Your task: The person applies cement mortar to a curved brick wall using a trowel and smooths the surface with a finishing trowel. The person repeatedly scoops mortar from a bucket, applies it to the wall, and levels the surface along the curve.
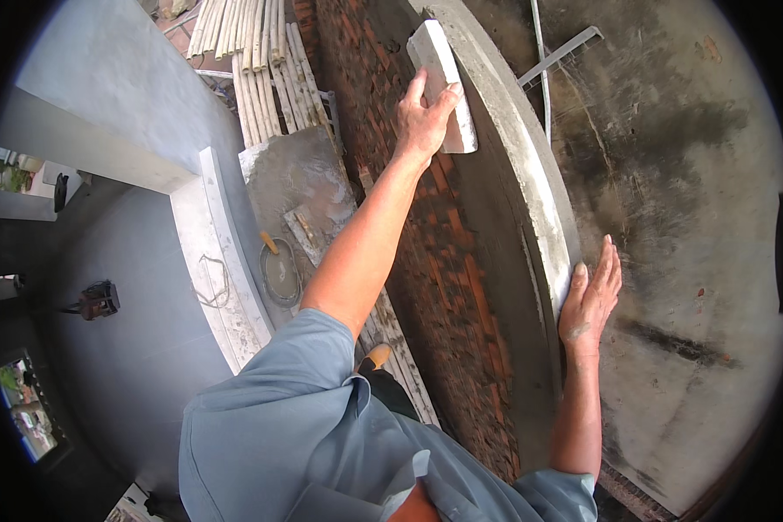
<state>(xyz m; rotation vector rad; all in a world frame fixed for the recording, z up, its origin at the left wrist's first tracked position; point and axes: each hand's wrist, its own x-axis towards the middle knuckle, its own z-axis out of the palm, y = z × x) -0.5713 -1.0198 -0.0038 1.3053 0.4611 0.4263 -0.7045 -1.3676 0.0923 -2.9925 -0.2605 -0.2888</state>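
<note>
My left hand (423,126) is reached out far ahead, fingers closed around a long pale plastering float (442,56). The float lies against the wet grey mortar (506,226) on the side of a brick wall (426,261), just below the wall's concrete top (535,174). My right hand (591,304) rests on the far edge of that concrete top, nearer to my body. Its thumb is apart from its stretched fingers, and it holds nothing.
Left of the wall, a mortar-smeared board (291,170) carries a coil of wire (280,270) and an orange-handled tool (270,243). Bamboo poles (257,74) form a platform beyond. A metal bracket (561,56) lies right of the wall. My shoe (378,355) stands on a plank.
</note>
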